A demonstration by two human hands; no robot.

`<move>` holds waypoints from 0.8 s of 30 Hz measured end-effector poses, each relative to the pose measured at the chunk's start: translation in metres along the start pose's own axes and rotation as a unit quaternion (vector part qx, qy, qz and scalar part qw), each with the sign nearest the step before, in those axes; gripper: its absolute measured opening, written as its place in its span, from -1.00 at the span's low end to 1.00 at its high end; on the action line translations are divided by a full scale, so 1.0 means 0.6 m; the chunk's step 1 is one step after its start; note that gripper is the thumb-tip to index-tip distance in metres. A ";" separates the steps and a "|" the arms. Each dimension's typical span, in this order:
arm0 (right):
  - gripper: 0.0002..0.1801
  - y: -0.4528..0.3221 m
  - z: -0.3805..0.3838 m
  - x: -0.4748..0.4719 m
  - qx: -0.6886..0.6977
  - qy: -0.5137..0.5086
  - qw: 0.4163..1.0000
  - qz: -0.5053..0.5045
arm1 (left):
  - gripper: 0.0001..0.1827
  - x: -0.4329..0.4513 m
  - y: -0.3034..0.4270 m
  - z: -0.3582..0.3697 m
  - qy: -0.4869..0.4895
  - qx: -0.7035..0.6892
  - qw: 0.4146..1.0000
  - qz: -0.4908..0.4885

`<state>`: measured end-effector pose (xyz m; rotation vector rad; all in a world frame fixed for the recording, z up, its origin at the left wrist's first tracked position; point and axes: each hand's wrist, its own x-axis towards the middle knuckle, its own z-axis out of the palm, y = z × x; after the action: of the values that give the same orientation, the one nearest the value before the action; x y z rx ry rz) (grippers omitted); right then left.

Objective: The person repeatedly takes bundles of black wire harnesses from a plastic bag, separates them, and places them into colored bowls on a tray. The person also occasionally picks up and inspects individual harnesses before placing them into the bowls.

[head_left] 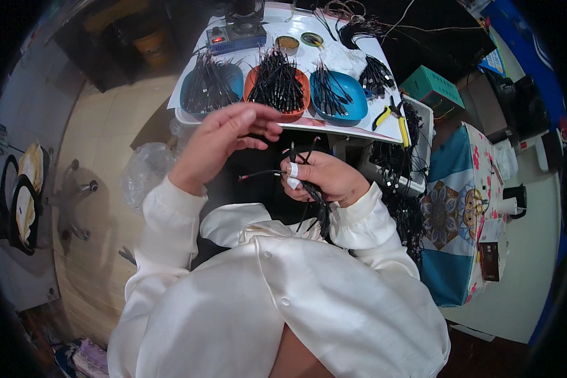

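Note:
My right hand [328, 177] is closed on several short black cables [317, 196] with bare red-tipped wire ends, held above my lap. White tape or wrapping shows on its thumb and a finger. Left of it, my left hand [234, 127] is raised before the table edge, fingers apart and slightly curled, with nothing seen in it. Beyond the hands stand a blue tray [236, 78] on the left, an orange tray [305, 92] in the middle and another blue tray [356, 97] on the right, each with black cables in it.
Yellow-handled pliers [382, 117] lie at the table's right corner. A blue soldering station or similar heater box [243, 38] with a lit red switch stands at the back, near a round tin [287, 43]. A white bin [420, 182] of cables is right of the table; a clear plastic bag [146, 172] is left.

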<state>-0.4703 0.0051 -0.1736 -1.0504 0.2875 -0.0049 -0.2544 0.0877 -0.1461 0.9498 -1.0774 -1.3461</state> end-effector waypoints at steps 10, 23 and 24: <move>-0.76 -0.001 0.016 -0.025 -0.051 0.039 0.997 0.049 | -0.65 -0.019 -0.036 0.041 -0.141 0.204 0.959 -0.136; -0.78 0.033 0.001 -0.041 -0.100 0.043 0.993 0.047 | -0.61 -0.052 -0.033 0.066 -0.086 0.608 0.730 0.301; -0.77 0.033 0.001 -0.039 -0.123 0.025 0.991 0.045 | -0.62 -0.048 -0.036 0.070 -0.098 0.637 0.684 0.342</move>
<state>-0.4955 0.0185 -0.1847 -1.2823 0.3890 0.0878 -0.2987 0.1192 -0.1571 1.1192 -2.3311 0.1367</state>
